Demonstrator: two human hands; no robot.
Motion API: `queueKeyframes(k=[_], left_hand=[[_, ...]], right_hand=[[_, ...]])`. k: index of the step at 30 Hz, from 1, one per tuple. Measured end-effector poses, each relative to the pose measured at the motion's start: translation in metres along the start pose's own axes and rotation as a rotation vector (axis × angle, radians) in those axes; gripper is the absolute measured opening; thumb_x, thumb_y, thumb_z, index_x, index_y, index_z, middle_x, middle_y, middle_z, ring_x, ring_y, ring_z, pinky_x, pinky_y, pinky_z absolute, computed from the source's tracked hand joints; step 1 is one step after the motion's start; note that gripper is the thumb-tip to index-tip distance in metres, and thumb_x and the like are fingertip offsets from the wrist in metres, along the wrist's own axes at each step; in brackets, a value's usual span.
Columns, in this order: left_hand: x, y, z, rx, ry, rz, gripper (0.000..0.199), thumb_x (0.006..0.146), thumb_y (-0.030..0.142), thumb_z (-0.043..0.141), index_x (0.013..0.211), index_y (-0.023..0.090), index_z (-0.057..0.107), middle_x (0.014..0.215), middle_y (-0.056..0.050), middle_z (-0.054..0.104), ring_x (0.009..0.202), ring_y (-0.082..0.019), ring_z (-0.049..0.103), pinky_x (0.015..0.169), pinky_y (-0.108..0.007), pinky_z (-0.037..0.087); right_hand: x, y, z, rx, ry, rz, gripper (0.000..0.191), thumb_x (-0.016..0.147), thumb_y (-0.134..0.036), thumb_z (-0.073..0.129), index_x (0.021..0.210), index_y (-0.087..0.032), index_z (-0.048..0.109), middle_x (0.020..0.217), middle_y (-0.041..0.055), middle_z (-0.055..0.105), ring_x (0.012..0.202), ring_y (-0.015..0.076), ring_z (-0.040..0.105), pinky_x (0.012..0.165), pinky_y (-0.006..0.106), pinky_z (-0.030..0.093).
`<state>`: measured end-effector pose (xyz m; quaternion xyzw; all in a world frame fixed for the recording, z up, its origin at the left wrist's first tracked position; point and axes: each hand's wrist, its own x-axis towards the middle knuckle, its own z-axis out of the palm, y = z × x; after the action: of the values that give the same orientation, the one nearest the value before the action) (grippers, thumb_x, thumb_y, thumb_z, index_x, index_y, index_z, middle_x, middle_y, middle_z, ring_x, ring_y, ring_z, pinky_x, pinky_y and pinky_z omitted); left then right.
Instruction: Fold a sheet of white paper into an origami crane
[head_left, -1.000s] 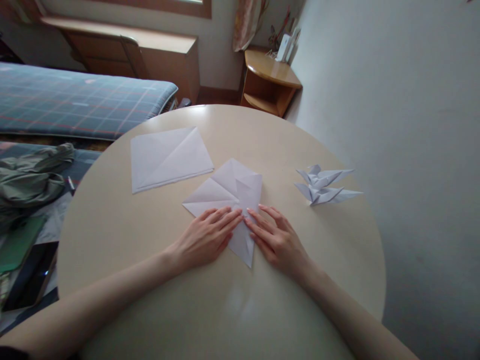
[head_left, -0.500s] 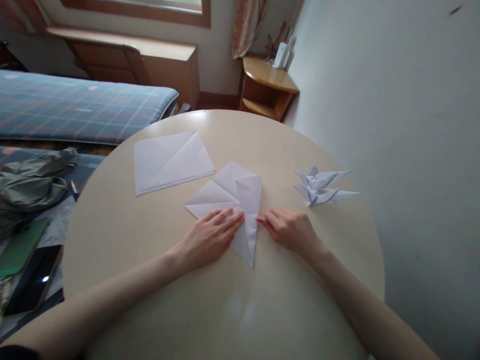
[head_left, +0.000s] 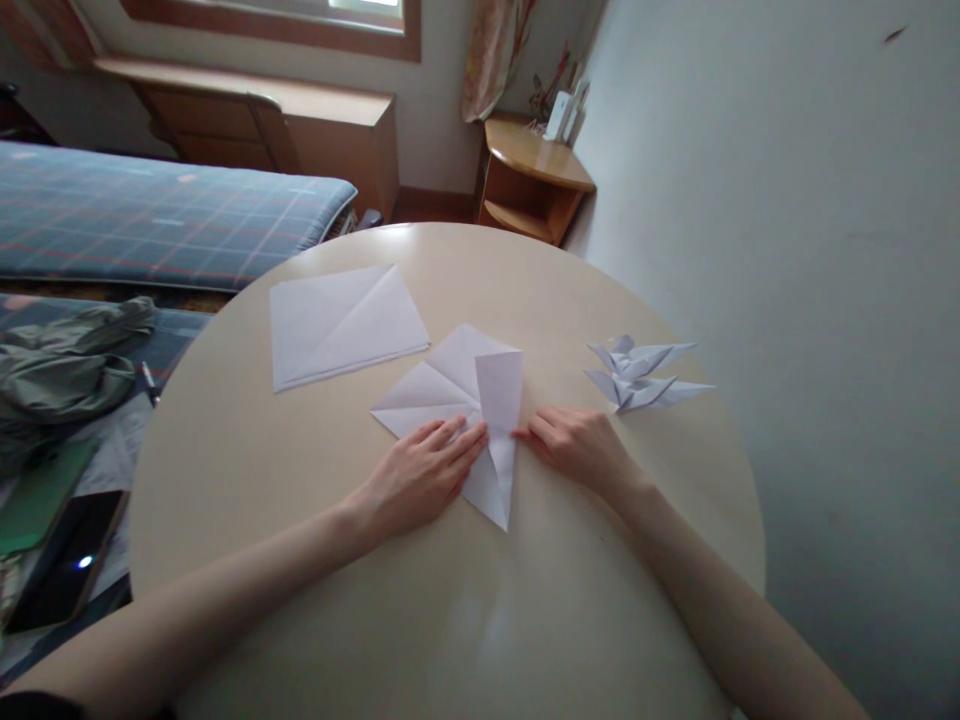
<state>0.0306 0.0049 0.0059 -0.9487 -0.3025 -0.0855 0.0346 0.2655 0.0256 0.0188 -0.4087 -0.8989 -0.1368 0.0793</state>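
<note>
A partly folded sheet of white paper point(head_left: 499, 385) lies on the round cream table, with creases fanning out to its left and a narrow point toward me. My left hand point(head_left: 420, 470) rests flat on its lower middle, fingers stretched out and pressing it down. At the paper's right edge, my right hand point(head_left: 574, 445) is closed, its fingers curled and the fingertips pinching that edge. Its grip is partly hidden by the hand itself. Beyond my right hand stand folded paper cranes point(head_left: 645, 375), close together with pointed wings and tails.
A stack of white paper sheets point(head_left: 337, 325) with a diagonal crease lies at the table's back left. Left of the table are a phone point(head_left: 67, 560), a green folder point(head_left: 45, 495) and a crumpled grey-green cloth point(head_left: 67, 365). A white wall point(head_left: 847, 330) runs along the right.
The upper right flap of the folded paper has flattened into a smooth panel; a small triangular fold showed there before. My right hand has shifted very slightly away from me.
</note>
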Motion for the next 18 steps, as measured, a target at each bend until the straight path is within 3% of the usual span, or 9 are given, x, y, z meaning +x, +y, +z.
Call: queueKeyframes(k=[7,13,18], left_hand=[[-0.001,0.0,0.001,-0.019,0.009,-0.013,0.042,0.091,0.018,0.036,0.132,0.012,0.04,0.138,-0.007,0.043,0.124,-0.023,0.039,0.1,-0.035,0.035],[-0.002,0.0,0.003,-0.029,0.002,-0.023,0.042,0.091,0.019,0.035,0.133,0.014,0.039,0.139,-0.005,0.041,0.124,-0.024,0.038,0.107,-0.041,0.026],[-0.001,0.001,0.003,-0.036,-0.001,-0.028,0.042,0.091,0.019,0.034,0.132,0.013,0.04,0.139,-0.006,0.041,0.124,-0.025,0.039,0.105,-0.04,0.029]], right_hand=[[-0.001,-0.005,0.001,0.018,-0.035,0.028,0.038,0.093,-0.033,0.041,0.064,-0.015,0.059,0.059,0.0042,0.061,0.054,0.0135,0.053,0.053,0.027,0.022],[-0.004,-0.012,-0.006,0.059,-0.093,0.03,0.036,0.092,-0.034,0.043,0.065,-0.015,0.059,0.06,0.0042,0.062,0.053,0.0137,0.054,0.052,0.028,0.022],[-0.01,-0.019,-0.01,0.117,-0.127,0.03,0.034,0.091,-0.034,0.045,0.066,-0.016,0.059,0.061,0.0034,0.063,0.054,0.0139,0.055,0.052,0.027,0.022]])
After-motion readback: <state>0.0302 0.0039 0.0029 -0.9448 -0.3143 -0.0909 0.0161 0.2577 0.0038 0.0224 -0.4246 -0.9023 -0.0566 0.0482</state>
